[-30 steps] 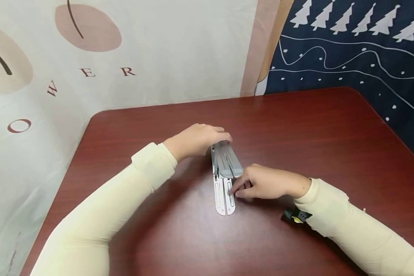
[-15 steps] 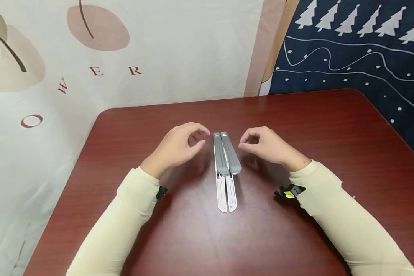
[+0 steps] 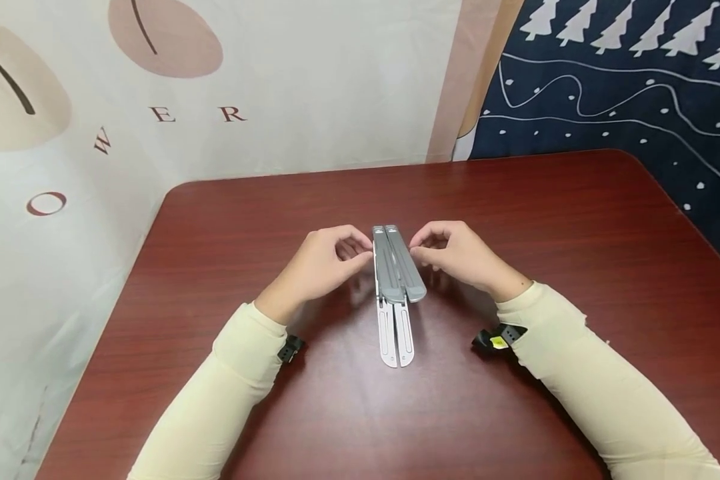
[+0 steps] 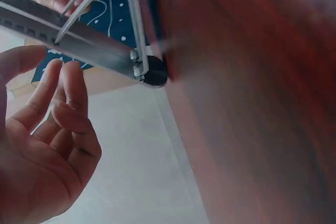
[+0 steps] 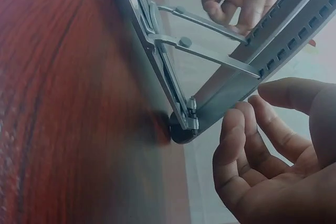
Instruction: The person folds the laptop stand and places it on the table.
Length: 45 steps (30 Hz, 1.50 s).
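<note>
A folding laptop stand of grey metal stands upright on the table, its upper arms raised at a slant over two flat base bars. My left hand is at its left side, thumb and fingertips right at the edge of the upper arm. On the opposite side, the right hand is bent the same way, fingertips beside the right arm. The right wrist view shows thin support struts reaching up to a row of slots, with thumb and fingers just under the arm's edge. Neither hand is curled round the stand.
The dark red wooden table reaches back to a pale curtain with letters and a navy cloth with white trees. Black straps with camera mounts hang under the wrists.
The left hand came off the stand's top to its left side. The right hand went from the base bars up to the right side. Both have since closed in on the stand.
</note>
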Each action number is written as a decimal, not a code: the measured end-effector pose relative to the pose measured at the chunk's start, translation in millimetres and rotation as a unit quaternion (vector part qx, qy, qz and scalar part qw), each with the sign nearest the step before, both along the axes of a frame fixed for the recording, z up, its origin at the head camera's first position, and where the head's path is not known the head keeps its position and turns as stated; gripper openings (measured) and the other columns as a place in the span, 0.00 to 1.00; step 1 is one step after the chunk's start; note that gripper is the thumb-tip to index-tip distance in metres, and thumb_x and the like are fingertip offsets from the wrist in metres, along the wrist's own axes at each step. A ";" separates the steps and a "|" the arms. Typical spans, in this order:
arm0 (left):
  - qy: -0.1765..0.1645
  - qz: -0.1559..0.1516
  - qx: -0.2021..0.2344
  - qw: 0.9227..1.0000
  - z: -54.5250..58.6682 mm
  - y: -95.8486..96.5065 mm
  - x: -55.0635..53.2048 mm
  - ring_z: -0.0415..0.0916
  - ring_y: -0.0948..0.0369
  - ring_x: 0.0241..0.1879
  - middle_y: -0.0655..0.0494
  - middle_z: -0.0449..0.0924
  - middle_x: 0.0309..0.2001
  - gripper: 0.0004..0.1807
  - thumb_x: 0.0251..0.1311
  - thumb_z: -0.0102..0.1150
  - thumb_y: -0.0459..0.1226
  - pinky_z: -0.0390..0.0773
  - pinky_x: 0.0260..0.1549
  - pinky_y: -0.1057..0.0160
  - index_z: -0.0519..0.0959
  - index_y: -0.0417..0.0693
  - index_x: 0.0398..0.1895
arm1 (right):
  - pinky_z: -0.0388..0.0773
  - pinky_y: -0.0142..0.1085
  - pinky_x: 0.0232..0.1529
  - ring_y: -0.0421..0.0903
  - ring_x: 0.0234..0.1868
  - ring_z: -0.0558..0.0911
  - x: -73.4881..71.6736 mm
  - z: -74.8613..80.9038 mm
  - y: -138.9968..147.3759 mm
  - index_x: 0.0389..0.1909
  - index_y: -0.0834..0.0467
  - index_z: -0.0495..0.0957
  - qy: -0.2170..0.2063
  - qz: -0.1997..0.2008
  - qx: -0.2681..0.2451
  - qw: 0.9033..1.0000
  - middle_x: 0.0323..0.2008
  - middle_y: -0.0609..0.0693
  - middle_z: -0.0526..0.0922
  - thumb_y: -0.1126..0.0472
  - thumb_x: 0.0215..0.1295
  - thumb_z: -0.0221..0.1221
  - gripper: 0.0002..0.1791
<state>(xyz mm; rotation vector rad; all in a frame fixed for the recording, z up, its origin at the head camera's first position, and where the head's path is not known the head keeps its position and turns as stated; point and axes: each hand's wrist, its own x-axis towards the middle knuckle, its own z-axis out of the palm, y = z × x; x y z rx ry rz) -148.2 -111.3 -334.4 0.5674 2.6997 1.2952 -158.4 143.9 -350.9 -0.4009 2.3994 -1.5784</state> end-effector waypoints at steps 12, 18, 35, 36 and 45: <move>-0.018 0.001 -0.016 1.000 0.0 6.0 5.5 0.81 0.62 0.31 0.56 0.86 0.34 0.07 0.61 0.67 0.41 0.80 0.36 0.63 0.84 0.49 0.39 | 0.78 0.35 0.28 0.45 0.26 0.79 2.0 -5.8 -6.1 0.40 0.65 0.82 -0.034 0.011 -0.031 0.999 0.30 0.48 0.84 0.66 0.64 0.63 0.07; -0.032 0.011 -0.019 0.999 -0.4 8.1 6.0 0.82 0.61 0.31 0.55 0.87 0.33 0.07 0.60 0.67 0.41 0.81 0.37 0.62 0.84 0.49 0.39 | 0.77 0.35 0.26 0.45 0.24 0.78 3.5 -5.0 -7.6 0.40 0.65 0.82 -0.037 0.014 -0.035 0.999 0.27 0.46 0.83 0.64 0.65 0.64 0.08; -0.104 0.031 0.036 0.993 -2.4 14.8 3.5 0.87 0.51 0.24 0.51 0.89 0.34 0.05 0.64 0.64 0.38 0.75 0.23 0.69 0.85 0.47 0.38 | 0.77 0.35 0.24 0.42 0.23 0.78 6.1 -2.6 -9.4 0.41 0.66 0.82 -0.049 -0.003 -0.048 0.998 0.23 0.46 0.82 0.64 0.67 0.62 0.08; -0.114 0.034 0.042 0.992 -2.6 14.9 3.9 0.87 0.50 0.24 0.51 0.89 0.34 0.04 0.64 0.64 0.37 0.73 0.21 0.70 0.85 0.47 0.38 | 0.77 0.35 0.25 0.42 0.23 0.78 6.1 -2.8 -9.7 0.41 0.66 0.82 -0.051 -0.003 -0.049 0.997 0.23 0.45 0.82 0.64 0.67 0.62 0.08; -0.146 0.057 0.069 0.985 -0.3 15.1 6.9 0.86 0.47 0.23 0.43 0.89 0.36 0.06 0.64 0.62 0.35 0.73 0.20 0.71 0.85 0.43 0.40 | 0.73 0.38 0.19 0.47 0.24 0.77 6.7 -1.9 -12.8 0.41 0.63 0.82 -0.056 -0.007 -0.039 0.998 0.23 0.46 0.82 0.61 0.66 0.64 0.09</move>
